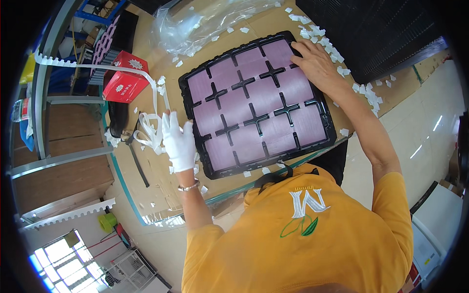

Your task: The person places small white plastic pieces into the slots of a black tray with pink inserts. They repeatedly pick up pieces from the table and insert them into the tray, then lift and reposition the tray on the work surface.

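A black plastic tray (330,131) with raised cross-shaped dividers lies on the cardboard-covered table. Pink-purple, curved sheet-like pieces (264,110) fill its sections. My bare right hand (320,66) rests at the tray's far right corner, thumb and forefinger apart against the rim and the pink surface. Beside the tray's left edge, my left hand (179,144) wears a white glove, its fingers stretched out and apart. A narrow white strip (152,83) runs down to the gloved fingertips. Loops of white strip (149,133) lie just left of that hand.
A red box (126,77) stands at the table's left side, near a black strap (139,163). Clear plastic film (178,29) lies at the back. White scraps (317,36) are scattered around the tray. Tall black stacked trays (366,34) stand back right; a metal frame (41,97) is at left.
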The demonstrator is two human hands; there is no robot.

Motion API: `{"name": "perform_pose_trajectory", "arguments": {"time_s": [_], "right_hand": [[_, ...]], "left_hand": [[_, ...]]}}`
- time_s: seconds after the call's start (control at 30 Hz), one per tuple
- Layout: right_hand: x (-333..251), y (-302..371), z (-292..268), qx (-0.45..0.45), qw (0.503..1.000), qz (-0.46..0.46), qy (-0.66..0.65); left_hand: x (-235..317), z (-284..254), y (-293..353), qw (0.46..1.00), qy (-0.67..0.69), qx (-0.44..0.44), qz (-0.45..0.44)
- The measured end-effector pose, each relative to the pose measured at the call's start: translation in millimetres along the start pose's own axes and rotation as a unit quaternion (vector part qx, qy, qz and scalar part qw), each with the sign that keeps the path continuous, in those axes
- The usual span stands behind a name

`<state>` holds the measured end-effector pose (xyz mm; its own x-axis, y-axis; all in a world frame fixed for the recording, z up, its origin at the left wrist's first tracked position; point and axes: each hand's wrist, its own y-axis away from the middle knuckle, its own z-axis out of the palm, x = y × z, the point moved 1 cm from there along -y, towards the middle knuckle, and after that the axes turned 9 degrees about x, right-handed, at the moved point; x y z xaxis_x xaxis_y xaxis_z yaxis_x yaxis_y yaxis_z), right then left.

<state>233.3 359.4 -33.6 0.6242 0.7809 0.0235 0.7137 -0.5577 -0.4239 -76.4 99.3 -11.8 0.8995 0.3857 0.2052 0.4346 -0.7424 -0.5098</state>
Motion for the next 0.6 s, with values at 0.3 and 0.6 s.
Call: {"name": "perform_pose_trajectory", "arguments": {"time_s": [0.3,0.6], "right_hand": [[-24.0,-8.7,9.3,0.055,0.993,-0.07,-0.075],[-27.3,59.5,-56.3,0.064,0.98,0.147,-0.117]], "left_hand": [[15.0,-18.1,38.7,0.988,0.036,-0.029,-0.149],[20.6,-31.1,49.8,0.993,-0.005,0.006,-0.121]]}}
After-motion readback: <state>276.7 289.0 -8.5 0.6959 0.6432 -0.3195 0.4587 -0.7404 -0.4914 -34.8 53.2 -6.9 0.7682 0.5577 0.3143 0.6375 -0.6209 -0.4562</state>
